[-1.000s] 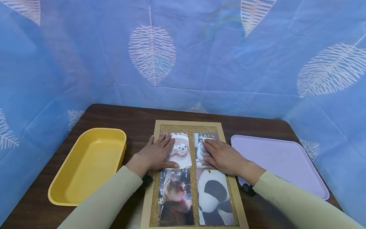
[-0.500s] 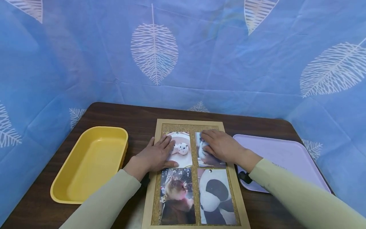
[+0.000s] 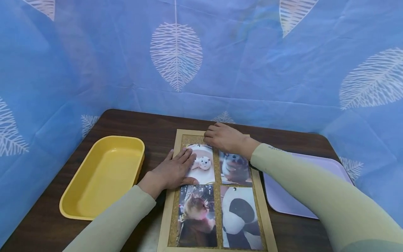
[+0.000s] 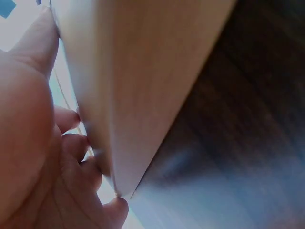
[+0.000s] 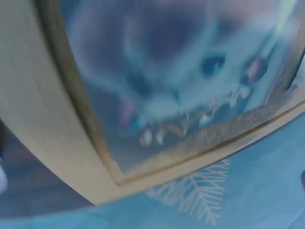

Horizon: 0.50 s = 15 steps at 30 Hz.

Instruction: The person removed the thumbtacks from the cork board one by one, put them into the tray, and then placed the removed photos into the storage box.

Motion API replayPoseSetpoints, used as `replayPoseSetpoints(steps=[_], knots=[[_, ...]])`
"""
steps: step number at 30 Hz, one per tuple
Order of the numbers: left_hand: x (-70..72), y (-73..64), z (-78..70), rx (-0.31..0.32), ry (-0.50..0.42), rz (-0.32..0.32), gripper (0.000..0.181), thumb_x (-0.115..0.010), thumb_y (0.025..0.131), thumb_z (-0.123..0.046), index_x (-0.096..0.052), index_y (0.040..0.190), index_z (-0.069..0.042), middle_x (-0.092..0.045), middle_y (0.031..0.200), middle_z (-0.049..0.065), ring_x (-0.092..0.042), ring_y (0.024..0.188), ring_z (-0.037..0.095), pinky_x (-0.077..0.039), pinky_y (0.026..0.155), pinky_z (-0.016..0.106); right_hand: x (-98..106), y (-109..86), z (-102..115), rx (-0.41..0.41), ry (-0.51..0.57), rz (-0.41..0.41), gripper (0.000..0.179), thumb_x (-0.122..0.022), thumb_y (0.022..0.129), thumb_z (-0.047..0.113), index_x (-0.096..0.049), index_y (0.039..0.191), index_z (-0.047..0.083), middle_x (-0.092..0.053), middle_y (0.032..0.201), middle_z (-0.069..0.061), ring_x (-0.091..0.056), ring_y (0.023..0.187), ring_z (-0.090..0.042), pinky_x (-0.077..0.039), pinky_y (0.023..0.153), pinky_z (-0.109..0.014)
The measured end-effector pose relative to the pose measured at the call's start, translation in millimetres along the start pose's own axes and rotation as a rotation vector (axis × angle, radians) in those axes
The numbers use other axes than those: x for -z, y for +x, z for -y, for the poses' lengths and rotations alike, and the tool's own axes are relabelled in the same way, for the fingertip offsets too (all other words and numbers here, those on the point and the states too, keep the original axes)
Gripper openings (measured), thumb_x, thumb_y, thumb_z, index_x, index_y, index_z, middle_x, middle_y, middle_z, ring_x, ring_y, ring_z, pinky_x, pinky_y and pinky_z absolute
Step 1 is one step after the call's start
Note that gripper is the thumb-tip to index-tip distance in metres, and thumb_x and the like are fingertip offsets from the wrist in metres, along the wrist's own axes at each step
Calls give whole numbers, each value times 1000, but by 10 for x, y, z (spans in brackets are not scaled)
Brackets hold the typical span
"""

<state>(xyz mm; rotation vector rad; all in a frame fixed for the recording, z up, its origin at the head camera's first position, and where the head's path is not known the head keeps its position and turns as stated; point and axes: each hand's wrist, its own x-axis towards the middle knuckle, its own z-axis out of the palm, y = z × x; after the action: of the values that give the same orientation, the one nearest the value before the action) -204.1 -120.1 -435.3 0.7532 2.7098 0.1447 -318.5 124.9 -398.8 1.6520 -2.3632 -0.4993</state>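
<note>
In the head view a cork board with a wooden frame (image 3: 267, 224) lies on the table, bearing several photos. My left hand (image 3: 172, 169) rests palm down across the frame's left rail, fingers spread over the photo of a small white toy (image 3: 204, 168). The left wrist view shows fingers (image 4: 75, 148) along the rail. Above the board's upper part is my right hand (image 3: 225, 139), fingers loosely bent and their tips hidden; I see nothing held. Below it lies the photo of a crowned animal (image 5: 181, 81). Lower down are a cat photo (image 3: 196, 217) and a panda toy photo (image 3: 241, 217).
A yellow tray (image 3: 104, 175) stands left of the board. The lilac tray (image 3: 289, 199) on the right is partly covered by my right sleeve (image 3: 302, 175). Dark wooden table (image 3: 148, 120) surrounds them, with a blue leaf-patterned cloth (image 3: 126, 52) behind. Small pins show on some photos.
My right hand has lifted off the upper right photo and moved up and left over the board's top, uncovering more of that photo. The left hand stays in place. The head view has shifted slightly.
</note>
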Motion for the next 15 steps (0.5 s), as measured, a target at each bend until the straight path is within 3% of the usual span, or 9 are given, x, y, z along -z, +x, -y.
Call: replayPoseSetpoints(steps=[6,15], knots=[[-3,-3,13,-2,-16,1,98,-47,99,-74,-15,171,-15,-7,178,8,-1,165,28,-9,131,60,-84,257,-69,201,-156,38,21,-64,106,16,-69,126,19,-69,128,1,-59,117,-21,-47,97,-42],[-15,5,27,-8,-13,-13,97,-47,100,-73,-16,171,-15,-7,178,8,-1,165,28,-8,131,60,-178,488,-125,364,-172,-16,14,-60,107,22,-71,115,20,-71,118,4,-58,110,-20,-44,88,-40]])
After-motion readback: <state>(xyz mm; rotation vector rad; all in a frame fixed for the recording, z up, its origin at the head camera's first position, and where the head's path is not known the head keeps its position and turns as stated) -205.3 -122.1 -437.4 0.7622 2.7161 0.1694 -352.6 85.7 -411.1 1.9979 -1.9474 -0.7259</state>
